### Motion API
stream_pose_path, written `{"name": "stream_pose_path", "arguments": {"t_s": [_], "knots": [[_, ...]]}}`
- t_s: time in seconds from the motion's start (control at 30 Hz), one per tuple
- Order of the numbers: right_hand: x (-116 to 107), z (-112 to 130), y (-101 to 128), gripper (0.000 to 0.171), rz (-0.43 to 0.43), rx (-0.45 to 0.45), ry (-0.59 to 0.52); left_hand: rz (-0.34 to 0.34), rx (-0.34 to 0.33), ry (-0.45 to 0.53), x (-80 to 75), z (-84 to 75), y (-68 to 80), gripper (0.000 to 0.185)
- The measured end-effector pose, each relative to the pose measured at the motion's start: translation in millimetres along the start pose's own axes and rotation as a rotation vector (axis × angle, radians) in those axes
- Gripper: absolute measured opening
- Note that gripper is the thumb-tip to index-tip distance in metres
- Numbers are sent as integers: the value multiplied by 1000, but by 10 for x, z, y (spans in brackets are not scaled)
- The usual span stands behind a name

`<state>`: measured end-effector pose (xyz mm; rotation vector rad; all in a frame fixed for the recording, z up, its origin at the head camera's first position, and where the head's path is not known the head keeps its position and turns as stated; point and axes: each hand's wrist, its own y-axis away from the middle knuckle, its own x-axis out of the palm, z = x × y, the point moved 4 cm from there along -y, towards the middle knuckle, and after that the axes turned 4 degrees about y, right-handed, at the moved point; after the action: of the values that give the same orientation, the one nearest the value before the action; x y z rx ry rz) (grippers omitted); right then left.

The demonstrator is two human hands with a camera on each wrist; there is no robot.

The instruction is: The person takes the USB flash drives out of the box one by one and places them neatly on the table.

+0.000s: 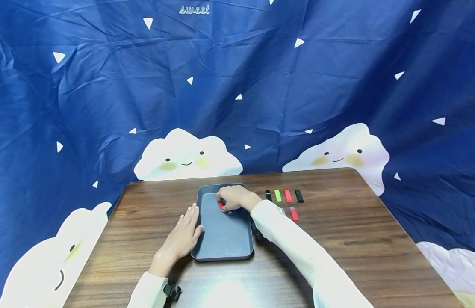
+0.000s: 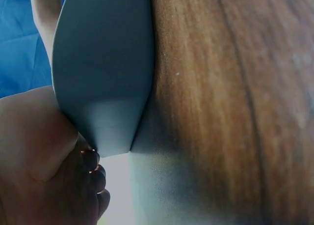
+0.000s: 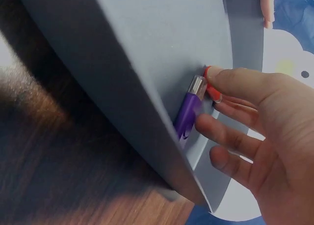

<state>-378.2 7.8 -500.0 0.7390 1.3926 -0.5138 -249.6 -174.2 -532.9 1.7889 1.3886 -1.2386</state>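
Observation:
A dark grey tray point(image 1: 222, 239) stands on the wooden table. Inside its far part, my right hand point(image 1: 234, 196) pinches a red USB stick point(image 3: 213, 92) between thumb and fingers, close over the tray floor. Right beside it lies a purple USB stick point(image 3: 188, 114) with a shiny, clear-looking end; in the head view the hand mostly covers it. The other right fingers are loosely bent near the purple stick. My left hand point(image 1: 183, 235) rests at the tray's left rim with its fingers straight.
Right of the tray lie USB sticks in a row: black point(image 1: 268, 195), green point(image 1: 278, 196), red point(image 1: 288, 196) and black point(image 1: 299, 196). Nearer is another red stick point(image 1: 294, 213), beside a pale item partly behind the right sleeve point(image 1: 299, 252). A blue curtain point(image 1: 260, 85) hangs behind the table.

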Motion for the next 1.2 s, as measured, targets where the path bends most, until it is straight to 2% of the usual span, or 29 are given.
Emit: {"name": "stream_pose_path", "arguments": {"t_s": [0.43, 0.8, 1.07, 1.2], "knots": [[3, -5, -3, 32, 2, -8, 17, -56, 33, 30, 43, 41, -9, 59], [-5, 24, 15, 36, -2, -19, 33, -45, 30, 6, -19, -13, 8, 59], [-12, 37, 28, 37, -18, -33, 29, -21, 8, -37, -9, 3, -2, 60], [-11, 35, 47, 36, -26, -40, 14, -34, 15, -44, -10, -6, 6, 59]]}}
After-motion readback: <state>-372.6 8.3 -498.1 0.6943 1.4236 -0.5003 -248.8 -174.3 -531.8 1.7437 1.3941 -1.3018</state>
